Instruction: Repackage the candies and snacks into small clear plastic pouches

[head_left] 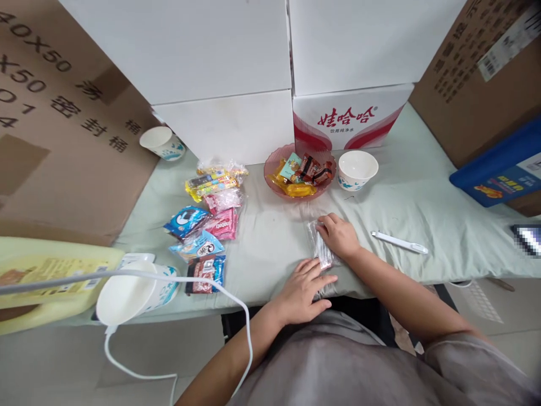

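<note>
A clear plastic packet of thin white sticks (322,251) lies on the cloth near the front edge. My right hand (340,235) is closed over the packet's upper right side, its fingers bent onto the plastic. At the packet's lower end, my left hand (301,293) lies with fingers stretched out and thumb apart, fingertips touching the plastic. Beyond my hands stands a pink glass bowl (275,186) with wrapped snacks (301,168) in it. A white pen-like stick (399,242) rests to the right of my right hand.
Several wrapped snacks (207,228) lie in a column at the left. Paper cups stand by the bowl (357,169), at the back left (163,144) and front left (131,293). A white cable (190,278) crosses the left foreground. White boxes (228,127) wall the back.
</note>
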Action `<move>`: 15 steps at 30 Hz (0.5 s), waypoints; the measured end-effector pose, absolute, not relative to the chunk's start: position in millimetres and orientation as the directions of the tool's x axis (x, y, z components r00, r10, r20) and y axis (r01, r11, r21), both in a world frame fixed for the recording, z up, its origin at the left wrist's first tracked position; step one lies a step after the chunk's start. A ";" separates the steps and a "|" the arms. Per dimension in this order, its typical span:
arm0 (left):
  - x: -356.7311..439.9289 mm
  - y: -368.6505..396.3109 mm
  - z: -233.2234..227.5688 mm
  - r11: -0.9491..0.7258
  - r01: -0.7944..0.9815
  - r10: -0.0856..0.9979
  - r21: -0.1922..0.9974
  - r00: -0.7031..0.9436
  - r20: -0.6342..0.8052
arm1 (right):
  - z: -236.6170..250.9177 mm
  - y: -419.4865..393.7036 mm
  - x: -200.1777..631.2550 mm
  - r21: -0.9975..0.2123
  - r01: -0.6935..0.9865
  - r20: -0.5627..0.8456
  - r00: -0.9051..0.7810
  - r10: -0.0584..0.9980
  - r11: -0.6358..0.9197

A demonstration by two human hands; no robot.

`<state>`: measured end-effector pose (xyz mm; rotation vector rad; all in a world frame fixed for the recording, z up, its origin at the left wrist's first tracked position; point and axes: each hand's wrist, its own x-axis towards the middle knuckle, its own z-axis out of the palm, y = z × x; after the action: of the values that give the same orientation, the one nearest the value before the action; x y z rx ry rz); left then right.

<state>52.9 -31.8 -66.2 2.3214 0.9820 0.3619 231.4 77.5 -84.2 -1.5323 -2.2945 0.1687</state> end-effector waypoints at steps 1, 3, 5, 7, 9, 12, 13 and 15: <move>52.9 -32.0 -66.1 -0.554 0.561 0.724 0.615 0.689 0.025 | -84.0 78.3 231.7 -0.277 0.872 0.262 -0.335 0.905 0.404; 52.8 -32.3 -66.7 -0.542 0.553 0.739 0.633 0.672 0.046 | -83.8 80.3 232.5 -0.253 0.875 0.321 -0.326 0.889 0.413; 52.5 -32.7 -69.1 -0.523 0.541 0.767 0.659 0.635 0.088 | -84.0 81.8 233.2 -0.240 0.876 0.353 -0.323 0.878 0.419; 52.3 -33.5 -72.6 -0.516 0.523 0.792 0.678 0.593 0.146 | -84.4 82.5 233.9 -0.236 0.874 0.337 -0.337 0.879 0.426; 52.2 -34.6 -75.6 -0.522 0.500 0.802 0.691 0.565 0.196 | -84.4 82.6 235.2 -0.272 0.856 0.302 -0.358 0.883 0.440; 52.3 -36.9 -76.5 -0.487 0.457 0.831 0.744 0.505 0.233 | -83.8 83.0 238.6 -0.394 0.807 0.314 -0.330 0.890 0.439; 52.3 -37.8 -76.1 -0.455 0.440 0.851 0.774 0.471 0.232 | -83.5 83.1 239.6 -0.431 0.792 0.327 -0.310 0.893 0.433; 52.4 -39.4 -74.9 -0.379 0.421 0.895 0.824 0.392 0.212 | -82.4 82.9 240.6 -0.463 0.778 0.328 -0.295 0.897 0.425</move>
<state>52.4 -39.4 -74.9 1.9642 1.1259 0.8807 240.6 82.9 -82.4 -1.4106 -2.1411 0.2894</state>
